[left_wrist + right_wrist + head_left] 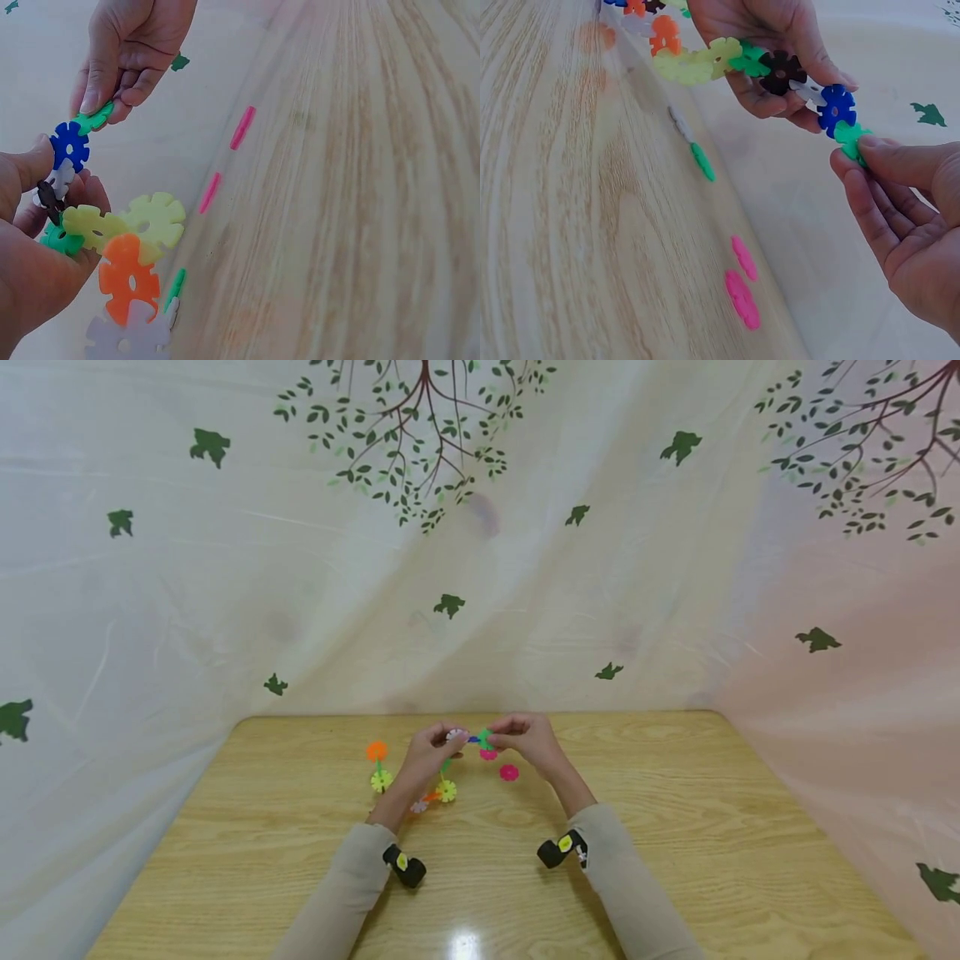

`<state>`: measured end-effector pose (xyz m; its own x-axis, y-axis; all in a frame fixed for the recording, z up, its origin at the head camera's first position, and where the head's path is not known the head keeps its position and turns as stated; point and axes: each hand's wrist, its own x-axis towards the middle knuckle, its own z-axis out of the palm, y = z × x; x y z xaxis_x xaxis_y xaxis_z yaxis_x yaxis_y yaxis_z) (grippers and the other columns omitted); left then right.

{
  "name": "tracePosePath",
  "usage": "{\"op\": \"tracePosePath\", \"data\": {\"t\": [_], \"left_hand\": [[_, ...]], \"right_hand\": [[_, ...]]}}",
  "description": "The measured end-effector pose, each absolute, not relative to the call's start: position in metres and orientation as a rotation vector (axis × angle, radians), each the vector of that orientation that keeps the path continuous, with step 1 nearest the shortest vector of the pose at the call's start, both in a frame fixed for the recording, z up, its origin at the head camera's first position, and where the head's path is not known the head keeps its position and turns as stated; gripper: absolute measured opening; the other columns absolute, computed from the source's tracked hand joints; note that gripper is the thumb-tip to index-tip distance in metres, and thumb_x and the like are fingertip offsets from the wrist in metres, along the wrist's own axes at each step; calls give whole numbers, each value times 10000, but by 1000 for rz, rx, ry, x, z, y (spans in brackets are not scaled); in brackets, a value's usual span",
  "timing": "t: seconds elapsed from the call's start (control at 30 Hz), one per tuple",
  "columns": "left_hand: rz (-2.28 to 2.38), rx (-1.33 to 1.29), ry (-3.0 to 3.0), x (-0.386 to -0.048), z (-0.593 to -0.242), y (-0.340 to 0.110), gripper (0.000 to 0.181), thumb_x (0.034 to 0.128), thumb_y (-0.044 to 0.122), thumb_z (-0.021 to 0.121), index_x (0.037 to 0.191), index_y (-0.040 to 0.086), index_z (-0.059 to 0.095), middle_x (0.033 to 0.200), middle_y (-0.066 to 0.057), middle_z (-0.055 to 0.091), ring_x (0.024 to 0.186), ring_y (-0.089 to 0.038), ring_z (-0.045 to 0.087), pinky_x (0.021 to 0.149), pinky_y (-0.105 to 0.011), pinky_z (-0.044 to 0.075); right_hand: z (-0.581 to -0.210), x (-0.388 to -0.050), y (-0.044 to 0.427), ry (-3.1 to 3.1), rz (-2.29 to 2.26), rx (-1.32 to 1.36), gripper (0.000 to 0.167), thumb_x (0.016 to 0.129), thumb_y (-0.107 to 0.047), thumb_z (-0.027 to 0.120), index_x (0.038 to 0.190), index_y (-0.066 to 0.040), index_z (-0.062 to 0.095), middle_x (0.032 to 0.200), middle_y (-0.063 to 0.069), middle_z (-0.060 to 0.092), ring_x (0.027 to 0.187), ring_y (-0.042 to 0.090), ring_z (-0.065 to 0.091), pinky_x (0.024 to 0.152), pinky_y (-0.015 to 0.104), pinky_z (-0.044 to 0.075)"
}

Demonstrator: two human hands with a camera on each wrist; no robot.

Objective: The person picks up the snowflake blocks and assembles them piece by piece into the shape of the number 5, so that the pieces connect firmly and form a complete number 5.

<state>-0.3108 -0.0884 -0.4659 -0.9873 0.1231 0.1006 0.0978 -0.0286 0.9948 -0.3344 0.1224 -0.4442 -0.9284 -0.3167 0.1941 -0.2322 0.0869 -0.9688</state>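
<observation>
A chain of slotted flower discs hangs from my left hand (429, 752), whose thumb and fingers pinch it near a white disc (808, 92) and a dark brown disc (783, 73). Beyond the white one is a blue disc (70, 147). My right hand (531, 742) pinches a green disc (850, 141) between thumb and fingers, its edge meeting the blue disc; how deep the slots sit I cannot tell. Down the chain follow another green disc (61, 238), yellow discs (154, 219), an orange disc (130, 279) and a pale white disc (126, 337).
Two loose pink discs, a nearer pink disc (509, 772) and a farther pink disc (488, 755), lie flat on the wooden table (675, 827). A loose green disc (702, 162) lies beside a white disc (679, 124). Behind the table hangs a leaf-patterned cloth (525, 635).
</observation>
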Motion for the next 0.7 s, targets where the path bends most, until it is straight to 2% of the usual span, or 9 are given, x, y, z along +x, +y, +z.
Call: {"op": "tracePosePath", "data": {"t": [0.17,0.27,0.43,0.6,0.7], "left_hand": [[2261,240,2177,-310,-464,-87,231,1001,125,657,1127,-69,675,1052,-70,691,1037,-348,627,800,-228,584],[2254,251,2186,-310,-464,-87,239,998,133,665,1125,-69,681,1044,-64,695,1001,-293,643,798,-227,584],[2243,258,2202,-310,-464,-85,246,998,136,665,1125,-74,677,1054,-67,703,887,-100,640,811,-242,584],[2237,250,2183,-308,-462,-86,241,1009,159,653,1143,-40,677,1092,-77,702,913,-101,636,835,-238,583],[2191,269,2195,-308,-461,-87,280,1015,208,650,1186,-11,684,1120,-70,699,923,-126,636,897,-302,592]], "right_hand": [[-446,-335,122,2277,-2018,-574,217,886,-4,766,1039,139,709,889,105,777,715,90,701,751,362,634],[-447,-335,121,2274,-2039,-572,209,881,5,766,1027,144,709,878,106,775,706,92,701,736,347,632],[-445,-332,118,2289,-2042,-569,196,879,1,770,1016,132,719,839,37,768,715,135,707,771,458,631],[-443,-332,119,2282,-2036,-588,204,890,-4,760,1035,132,712,839,4,765,746,183,714,812,541,611],[-442,-333,120,2275,-2035,-598,201,895,8,749,1041,139,706,833,-9,759,732,148,707,816,550,609]]}}
